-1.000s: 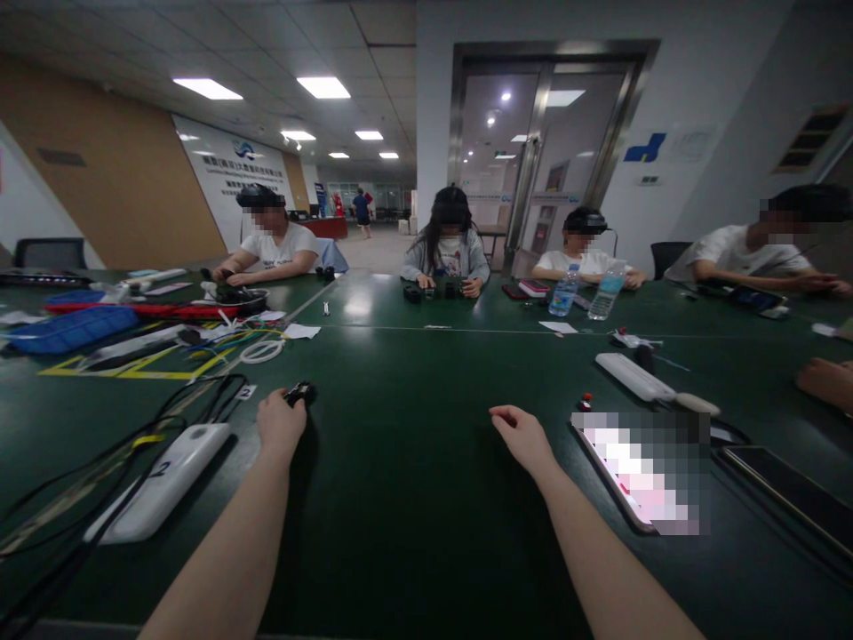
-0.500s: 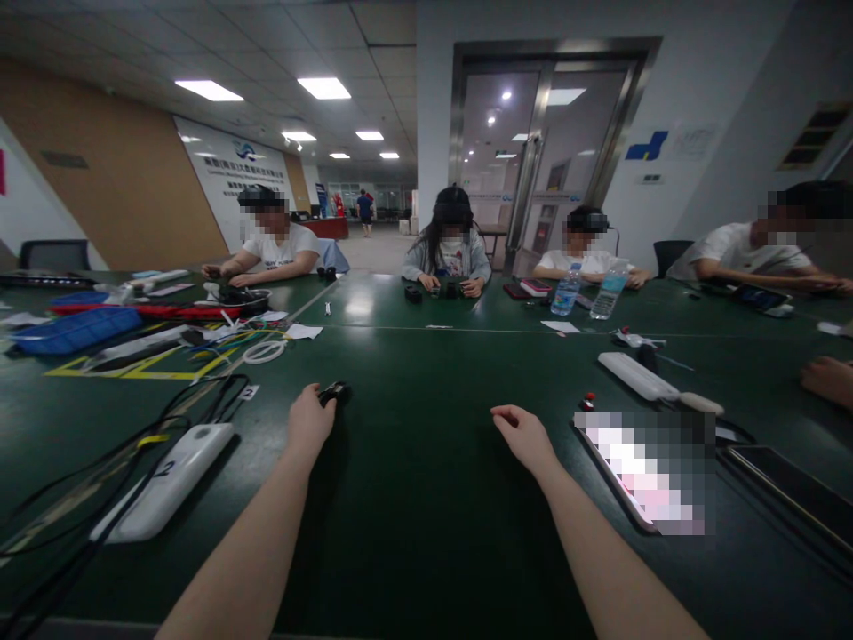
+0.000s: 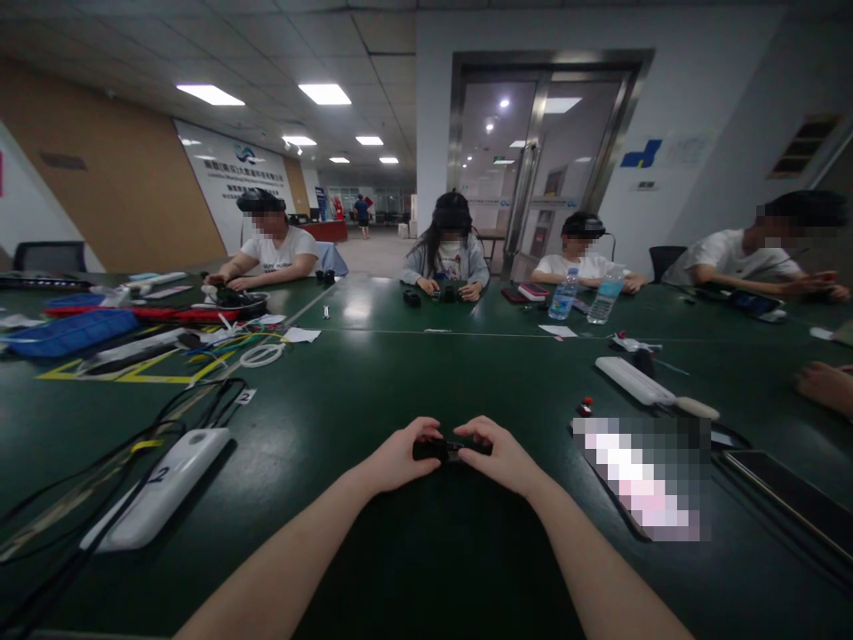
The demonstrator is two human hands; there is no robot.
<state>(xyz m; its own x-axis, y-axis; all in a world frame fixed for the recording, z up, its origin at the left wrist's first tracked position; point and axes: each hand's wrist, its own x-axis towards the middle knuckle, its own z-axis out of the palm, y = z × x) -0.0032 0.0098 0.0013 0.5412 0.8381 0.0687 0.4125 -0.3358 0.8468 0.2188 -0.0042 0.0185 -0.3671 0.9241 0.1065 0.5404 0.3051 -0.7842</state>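
A small black object with a shiny part (image 3: 453, 452) is between my hands, low over the green table. My left hand (image 3: 398, 458) grips its left end, the thumb in front and the fingers curled behind. At its right end, my right hand (image 3: 501, 458) has the thumb and fingers closed about it in the same way. Fingers cover much of the object, so its exact kind cannot be made out.
Left of my arms lies a white power bank (image 3: 160, 489) with black cables. To the right are a lit phone (image 3: 633, 476), a dark phone (image 3: 790, 498) and a white device (image 3: 636, 382). A blue tray (image 3: 70, 333) and bottles (image 3: 605, 298) stand farther off; several people sit around the table.
My left hand has carried the black object right to the middle. My right hand has come left and closed on its other end.
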